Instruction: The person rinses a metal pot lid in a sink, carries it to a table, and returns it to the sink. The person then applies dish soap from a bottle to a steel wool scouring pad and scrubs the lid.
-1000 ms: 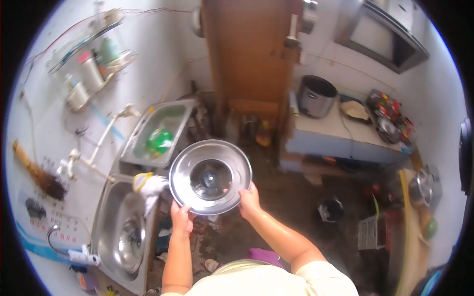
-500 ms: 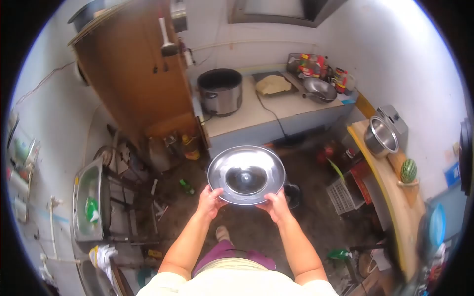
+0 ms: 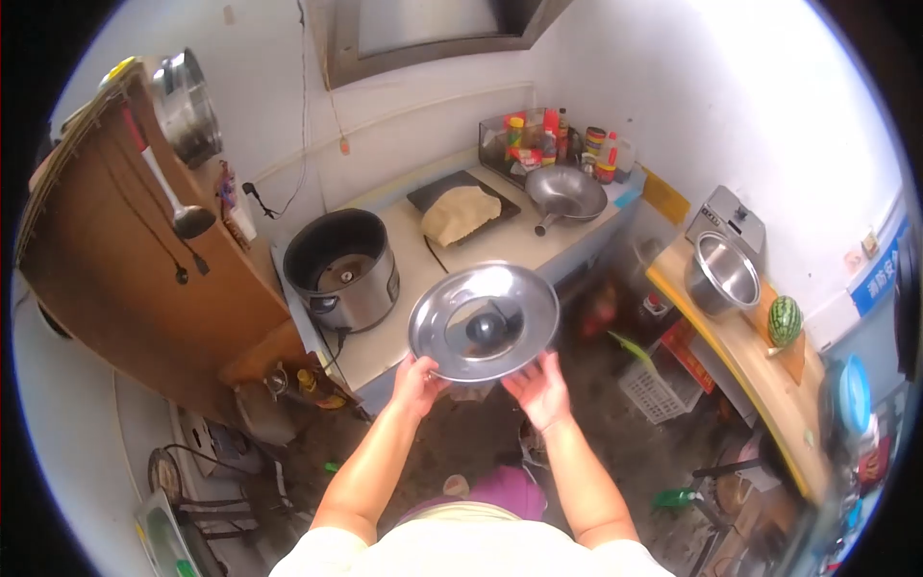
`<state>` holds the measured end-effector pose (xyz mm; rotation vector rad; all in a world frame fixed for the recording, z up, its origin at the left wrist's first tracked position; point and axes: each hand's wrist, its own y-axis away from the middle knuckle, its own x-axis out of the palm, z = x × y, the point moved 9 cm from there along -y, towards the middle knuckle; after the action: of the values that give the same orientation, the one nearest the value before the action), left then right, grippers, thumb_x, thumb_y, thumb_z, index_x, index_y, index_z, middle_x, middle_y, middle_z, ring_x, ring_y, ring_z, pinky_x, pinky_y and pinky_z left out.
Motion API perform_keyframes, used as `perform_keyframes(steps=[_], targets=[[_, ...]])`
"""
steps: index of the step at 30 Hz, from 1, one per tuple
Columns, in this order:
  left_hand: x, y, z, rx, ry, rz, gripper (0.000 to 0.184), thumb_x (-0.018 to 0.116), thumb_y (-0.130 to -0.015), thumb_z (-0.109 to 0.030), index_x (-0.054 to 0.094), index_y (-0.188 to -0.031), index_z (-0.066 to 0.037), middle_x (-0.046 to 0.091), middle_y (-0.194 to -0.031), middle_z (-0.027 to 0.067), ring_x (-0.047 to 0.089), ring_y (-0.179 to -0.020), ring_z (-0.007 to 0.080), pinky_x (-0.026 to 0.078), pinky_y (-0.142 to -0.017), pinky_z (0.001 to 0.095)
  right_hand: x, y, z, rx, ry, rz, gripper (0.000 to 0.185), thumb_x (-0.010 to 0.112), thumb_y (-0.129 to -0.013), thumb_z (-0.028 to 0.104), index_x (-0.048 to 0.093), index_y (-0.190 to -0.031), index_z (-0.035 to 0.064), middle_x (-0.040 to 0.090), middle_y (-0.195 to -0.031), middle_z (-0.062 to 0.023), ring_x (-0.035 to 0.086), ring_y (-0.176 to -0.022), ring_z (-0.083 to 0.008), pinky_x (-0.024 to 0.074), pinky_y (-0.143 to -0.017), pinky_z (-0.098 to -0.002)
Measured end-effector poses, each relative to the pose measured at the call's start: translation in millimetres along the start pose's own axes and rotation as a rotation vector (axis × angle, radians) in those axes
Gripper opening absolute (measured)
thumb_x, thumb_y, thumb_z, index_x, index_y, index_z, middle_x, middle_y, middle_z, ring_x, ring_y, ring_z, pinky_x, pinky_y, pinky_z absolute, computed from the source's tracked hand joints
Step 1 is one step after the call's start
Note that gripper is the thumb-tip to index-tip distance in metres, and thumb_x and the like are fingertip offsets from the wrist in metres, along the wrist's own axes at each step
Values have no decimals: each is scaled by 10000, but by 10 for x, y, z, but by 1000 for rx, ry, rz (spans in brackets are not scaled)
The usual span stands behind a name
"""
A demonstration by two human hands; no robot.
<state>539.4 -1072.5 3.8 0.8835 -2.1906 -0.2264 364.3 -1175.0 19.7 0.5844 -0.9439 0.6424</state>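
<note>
The lid (image 3: 486, 325) has a glossy metal rim and glassy centre; the pan (image 3: 567, 192) is smooth metal, the basket (image 3: 659, 391) matt plastic.

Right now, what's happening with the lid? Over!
Left hand, right hand: both holding lid. Lid in the air, open pot to its left. Nothing seen in the way.
</note>
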Motion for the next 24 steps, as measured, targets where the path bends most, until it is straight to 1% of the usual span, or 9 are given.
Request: perform_keyframes(steps=[2,3,5,8,13,16,17,21,24], targets=[[132,-229,-138,-15,40,16,423,469,-684,32,411,-1100,-21,541,-1034,130,586,-889,263,514,-781,443,-136,-397,62,5,-29,-86,438,393,-919,446,382,-1266,180,517,-1134,-62,532,-1003,-263,420,-885,-463],[187,-342,-183,-9,25,41,431,470,-677,23,407,-1103,-8,539,-1037,134,575,-922,276,503,-799,460,-45,-630,121,-66,109,-6,446,389,-913,468,381,-1270,200,511,-1121,-56,529,-1002,-254,412,-887,-466],[305,-512,-228,-52,35,48,365,471,-687,33,426,-1048,-3,540,-1003,135,584,-879,280,505,-800,470,-95,-987,145,-25,42,-118,471,372,-900,522,371,-1282,247,504,-1057,-37,531,-994,-230,463,-802,-425],[388,-896,-180,-116,82,111,325,481,-700,24,462,-1024,15,557,-996,144,592,-883,293,500,-808,482,-206,-1637,84,66,11,8,443,434,-908,422,377,-1294,213,508,-1114,-93,508,-989,-224,474,-733,-335],[577,-1742,-277,-171,143,97,320,525,-763,-77,521,-1069,17,612,-1026,134,600,-944,275,483,-836,451,-100,-2489,347,88,175,168,492,473,-902,400,313,-1331,219,517,-889,-33,503,-769,-138,418,-518,-243],[878,-2409,-233,-203,188,72,338,533,-806,-145,517,-1112,-3,609,-1058,119,599,-953,243,471,-864,422,95,-2937,987,-422,733,248,524,530,-876,162,297,-1345,183,476,-960,-13,477,-784,-109,393,-546,-219],[1027,-2633,-202,-197,139,85,349,533,-849,-223,515,-1140,-30,606,-1077,100,592,-969,219,467,-869,395,4,-3090,1167,-402,646,224,511,517,-880,153,304,-1344,167,469,-985,-11,479,-823,-112,412,-592,-227],[1979,-3087,-231,-155,39,194,414,562,-864,-295,450,-1208,-95,566,-1123,72,561,-1004,195,476,-840,407,-410,-3571,1929,-419,386,60,443,464,-910,187,342,-1330,124,463,-1056,-8,489,-925,-116,451,-733,-242],[2490,-3279,-60,-221,-37,409,458,543,-871,-314,425,-1266,-112,552,-1173,76,549,-1042,222,463,-852,393,-532,-3484,2594,-535,446,-87,406,442,-926,227,373,-1311,116,473,-1069,-9,488,-943,-105,447,-761,-237]])
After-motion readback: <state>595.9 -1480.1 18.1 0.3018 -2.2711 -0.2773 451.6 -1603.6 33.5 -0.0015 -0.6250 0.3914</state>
